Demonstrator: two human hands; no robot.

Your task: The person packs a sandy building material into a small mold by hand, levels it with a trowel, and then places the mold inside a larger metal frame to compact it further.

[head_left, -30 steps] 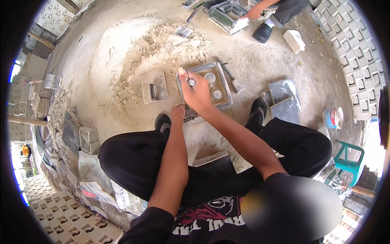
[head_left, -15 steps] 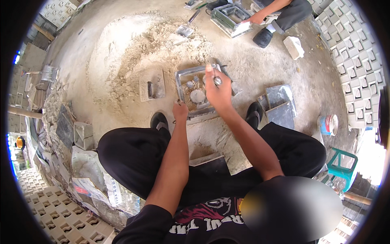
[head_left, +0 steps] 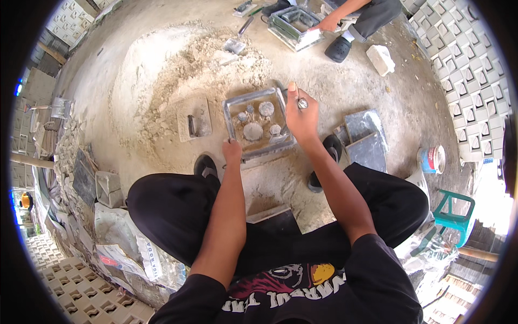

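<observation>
— On the floor, just beyond the person's feet: how far along is it?

— Partway, I'd judge. Grey rectangular frame lies flat, tan fill inside. Large disc near its middle, second disc toward the far right, smaller round pieces to the left of that one, another round piece by the near right corner.

— So what counts as done?

— Frame set down, fill in, round pieces placed. Their tops lie uncovered. How deep they sit, can't tell; how much is left, can't read either.

— Left hand?

— Left hand at the frame's near left corner. Fingers curled closed, apparently gripping the edge; fingertips hidden.

— And the right?

— Right hand raised just beside the frame's right side. Fingers wrapped tight round a tool handle, its rounded metal end showing, thumb up. Lower end is unclear; a grey streak seems to run toward the near right corner.

— Close by?

— Left of the frame, well apart from the hands, a flat plate with an upright grip. Beyond it, a spread of sand, and a small shovel at its far right side. Far right, a co-worker's hand at another frame.
</observation>
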